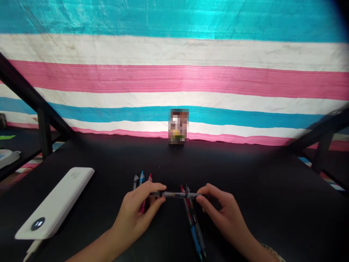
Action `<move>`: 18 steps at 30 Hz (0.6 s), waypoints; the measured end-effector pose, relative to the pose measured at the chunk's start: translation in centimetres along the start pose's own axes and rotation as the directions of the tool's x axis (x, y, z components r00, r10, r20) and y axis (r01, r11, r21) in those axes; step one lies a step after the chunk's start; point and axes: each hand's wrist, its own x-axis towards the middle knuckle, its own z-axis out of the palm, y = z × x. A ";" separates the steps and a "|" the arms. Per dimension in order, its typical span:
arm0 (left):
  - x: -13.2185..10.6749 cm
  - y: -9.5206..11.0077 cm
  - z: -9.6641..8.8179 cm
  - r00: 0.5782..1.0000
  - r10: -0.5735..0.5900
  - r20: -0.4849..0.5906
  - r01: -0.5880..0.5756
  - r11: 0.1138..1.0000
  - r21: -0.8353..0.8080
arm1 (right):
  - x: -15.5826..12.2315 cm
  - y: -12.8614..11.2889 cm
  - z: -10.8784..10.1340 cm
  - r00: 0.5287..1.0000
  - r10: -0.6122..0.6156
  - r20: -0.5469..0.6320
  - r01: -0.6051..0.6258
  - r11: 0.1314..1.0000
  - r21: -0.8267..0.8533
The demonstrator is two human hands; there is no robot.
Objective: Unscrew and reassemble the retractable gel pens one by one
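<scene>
A pen [174, 195] with a clear barrel and dark ends lies level between my two hands, above the black table. My left hand [137, 205] pinches its left end between thumb and fingers. At the other end, my right hand [220, 205] grips the tip of the pen in the same way. Behind my left hand rest several pens, among them a blue pen [141, 177] and a red pen [150, 177], partly hidden by the fingers. Under the held pen, more pens lie slanting toward me, including a blue-ended pen [195, 234] and a dark pen [200, 233].
A white power bank [58, 202] with a lit display and a plugged-in cable [32, 250] lies at the left. A small blurred upright box [178, 126] stands at the back of the black table [109, 156], before a striped sheet [174, 80]. Black frame bars [45, 98] flank both sides.
</scene>
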 end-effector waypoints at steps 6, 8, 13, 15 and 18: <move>0.0 -0.2 -0.3 0.998 -0.048 -0.030 0.045 0.994 -0.104 | 0.1 -0.2 0.0 0.995 0.075 0.070 -0.082 0.992 0.094; -0.1 -0.2 -0.4 0.992 -0.124 -0.009 0.121 0.983 -0.135 | 0.1 -0.4 0.0 0.994 0.084 0.070 -0.091 0.989 0.114; -0.1 0.2 -0.2 0.958 -0.286 0.015 0.284 0.940 -0.187 | 0.0 -0.4 -0.2 0.985 0.093 0.148 -0.124 0.969 0.216; 0.0 0.4 -0.2 0.946 -0.324 0.019 0.321 0.924 -0.208 | 0.0 -0.3 -0.2 0.978 0.109 0.177 -0.150 0.959 0.239; 0.0 0.6 -0.1 0.924 -0.381 0.040 0.378 0.890 -0.254 | 0.0 -0.3 -0.2 0.974 0.146 0.173 -0.186 0.952 0.244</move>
